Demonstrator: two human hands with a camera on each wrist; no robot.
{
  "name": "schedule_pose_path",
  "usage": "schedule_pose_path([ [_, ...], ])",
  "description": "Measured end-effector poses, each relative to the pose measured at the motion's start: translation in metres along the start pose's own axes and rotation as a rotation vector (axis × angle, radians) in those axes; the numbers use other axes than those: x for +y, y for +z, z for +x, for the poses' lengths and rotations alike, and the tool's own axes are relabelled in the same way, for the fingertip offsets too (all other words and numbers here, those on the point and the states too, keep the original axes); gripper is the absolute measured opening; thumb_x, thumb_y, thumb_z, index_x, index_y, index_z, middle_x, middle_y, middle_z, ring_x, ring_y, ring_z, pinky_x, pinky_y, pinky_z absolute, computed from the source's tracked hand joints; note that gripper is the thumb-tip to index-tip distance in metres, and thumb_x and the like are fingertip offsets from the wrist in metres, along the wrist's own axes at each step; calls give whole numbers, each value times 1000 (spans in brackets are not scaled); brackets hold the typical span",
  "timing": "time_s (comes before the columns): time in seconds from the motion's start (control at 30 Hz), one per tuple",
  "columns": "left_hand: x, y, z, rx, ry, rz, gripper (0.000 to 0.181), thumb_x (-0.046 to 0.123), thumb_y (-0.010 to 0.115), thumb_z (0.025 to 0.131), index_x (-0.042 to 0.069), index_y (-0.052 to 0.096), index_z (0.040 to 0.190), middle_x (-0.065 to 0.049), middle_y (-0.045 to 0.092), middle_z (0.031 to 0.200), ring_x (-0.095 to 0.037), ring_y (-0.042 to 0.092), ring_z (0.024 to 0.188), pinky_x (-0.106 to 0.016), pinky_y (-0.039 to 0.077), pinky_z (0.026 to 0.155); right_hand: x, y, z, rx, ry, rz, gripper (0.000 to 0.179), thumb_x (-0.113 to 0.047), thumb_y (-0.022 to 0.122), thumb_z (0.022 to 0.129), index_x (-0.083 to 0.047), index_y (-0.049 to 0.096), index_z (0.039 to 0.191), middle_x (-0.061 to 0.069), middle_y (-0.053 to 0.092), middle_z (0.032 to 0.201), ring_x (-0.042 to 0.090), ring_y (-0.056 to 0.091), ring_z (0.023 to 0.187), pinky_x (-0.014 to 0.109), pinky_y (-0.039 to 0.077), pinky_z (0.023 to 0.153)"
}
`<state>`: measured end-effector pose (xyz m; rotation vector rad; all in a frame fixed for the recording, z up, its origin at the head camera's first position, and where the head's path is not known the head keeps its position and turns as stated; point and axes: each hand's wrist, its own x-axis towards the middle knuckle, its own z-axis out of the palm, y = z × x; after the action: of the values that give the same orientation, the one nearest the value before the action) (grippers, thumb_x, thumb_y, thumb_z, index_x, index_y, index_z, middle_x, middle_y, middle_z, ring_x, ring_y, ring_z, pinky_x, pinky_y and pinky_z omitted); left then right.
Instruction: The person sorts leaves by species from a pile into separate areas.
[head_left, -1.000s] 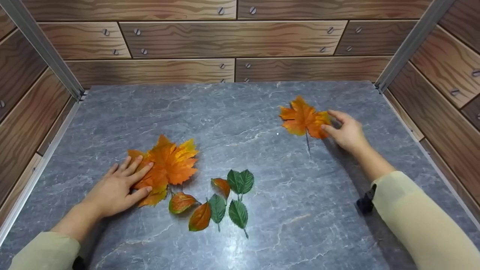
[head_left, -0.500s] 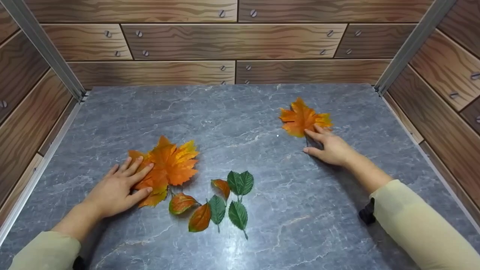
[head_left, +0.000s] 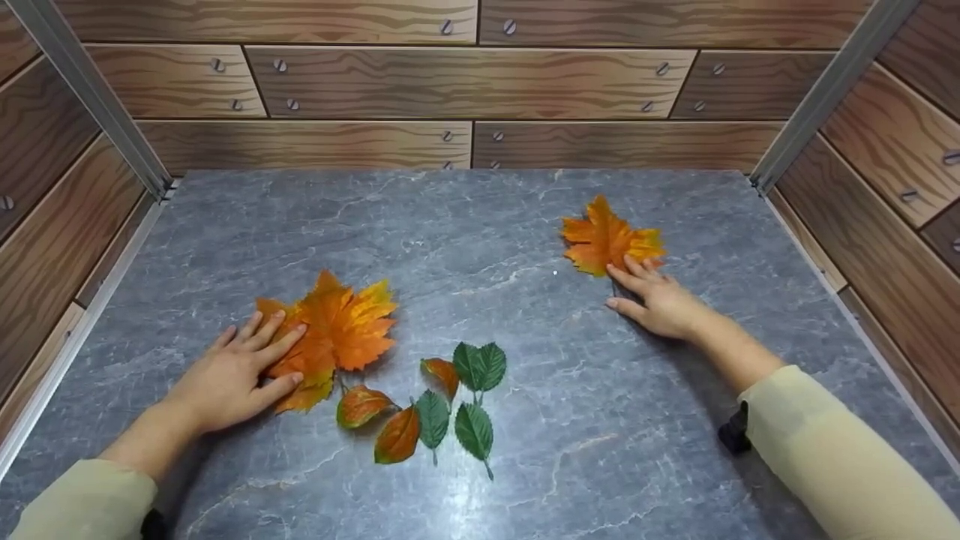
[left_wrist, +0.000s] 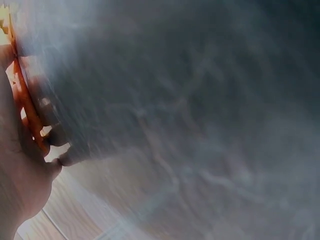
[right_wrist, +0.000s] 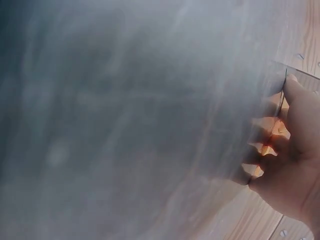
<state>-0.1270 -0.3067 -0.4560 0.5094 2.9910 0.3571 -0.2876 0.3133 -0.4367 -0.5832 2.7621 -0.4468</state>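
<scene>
My left hand (head_left: pixel 232 379) lies with spread, straight fingers on the left part of a pile of orange maple leaves (head_left: pixel 352 322). In the left wrist view the edge of an orange leaf (left_wrist: pixel 30 110) shows beneath that hand. At the back right, the extended fingertips of my right hand (head_left: pixel 660 300) rest on the lower edge of a single orange maple leaf (head_left: pixel 604 236). Its thin stem runs down beside the thumb and is partly hidden by the hand. The right wrist view shows the right hand (right_wrist: pixel 295 150) from low at the side, over the tabletop.
Green leaves (head_left: pixel 474 430) and smaller red-orange leaves (head_left: pixel 397 435) lie loosely together at the front middle of the grey marbled table (head_left: pixel 450 225). Wood-patterned walls (head_left: pixel 472 82) border the back and both sides, with metal corner posts (head_left: pixel 97 97).
My right hand has released its pinch on the single maple leaf's right edge and moved down and left, its fingers now straight on the lower edge. My left hand has stayed put.
</scene>
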Motion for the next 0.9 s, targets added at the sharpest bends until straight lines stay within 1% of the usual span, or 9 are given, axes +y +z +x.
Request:
schedule_pose_path([
  [0.3, 5, -8, 1, 41, 11, 4, 80, 65, 53, 104, 18, 38, 167, -24, 28, 170, -52, 25, 154, -74, 23, 118, 0, 4, -1, 1, 0, 11, 74, -52, 50, 111, -11, 28, 169, 26, 8, 174, 51, 0, 158, 72, 5, 122],
  [0.43, 12, -16, 0, 121, -18, -39, 82, 64, 58, 103, 19, 37, 167, -25, 31, 169, -50, 28, 154, -73, 24, 119, 0, 4, -2, 5, -6, 17, 75, -52, 51, 110, -11, 28, 169, 26, 8, 174, 51, 1, 158, 73, 5, 122],
  [0.53, 19, -19, -1, 220, -51, -82, 82, 59, 64, 101, 16, 38, 167, -26, 38, 164, -51, 37, 149, -73, 29, 116, 1, 4, -1, -1, -4, 22, 75, -52, 51, 110, -11, 27, 169, 26, 7, 174, 50, 0, 158, 72, 5, 122],
  [0.6, 24, -19, -1, 311, -73, -121, 81, 52, 71, 99, 12, 43, 164, -27, 47, 158, -54, 47, 140, -73, 37, 111, 0, 3, -1, -6, -2, 24, 76, -52, 50, 110, -11, 26, 169, 26, 7, 174, 50, -1, 159, 72, 4, 122],
  [0.67, 29, -18, -1, 406, -102, -156, 78, 43, 77, 96, 7, 48, 160, -30, 62, 140, -50, 69, 108, -67, 53, 93, 0, 3, 0, -12, 0, 21, 76, -53, 50, 111, -11, 26, 170, 26, 6, 174, 50, -1, 159, 72, 4, 123],
  [0.73, 35, -18, -1, 484, -138, -209, 74, 37, 81, 94, 3, 54, 155, -32, 72, 118, -37, 66, 68, -52, 57, 64, 0, 2, 1, -13, -1, 21, 76, -53, 49, 111, -11, 26, 169, 26, 6, 174, 50, -1, 159, 72, 3, 122],
  [0.77, 37, -18, -1, 518, -157, -240, 71, 33, 82, 94, 1, 57, 152, -31, 74, 111, -30, 60, 58, -44, 53, 54, 0, 2, 1, -13, -1, 20, 76, -53, 49, 110, -11, 26, 169, 26, 6, 174, 50, -1, 159, 72, 3, 122],
  [0.83, 41, -18, 0, 558, -211, -304, 67, 31, 82, 94, -1, 60, 148, -29, 75, 100, -20, 52, 52, -31, 42, 46, 0, 1, 2, -11, 0, 21, 76, -53, 49, 110, -11, 26, 169, 26, 6, 174, 50, -1, 159, 72, 3, 122],
  [0.9, 45, -19, 1, 568, -269, -383, 64, 30, 82, 95, -1, 62, 146, -27, 76, 106, -25, 66, 61, -21, 44, 50, 0, 0, 2, -8, 2, 24, 76, -53, 50, 110, -11, 26, 169, 25, 6, 174, 50, -1, 159, 72, 3, 123],
])
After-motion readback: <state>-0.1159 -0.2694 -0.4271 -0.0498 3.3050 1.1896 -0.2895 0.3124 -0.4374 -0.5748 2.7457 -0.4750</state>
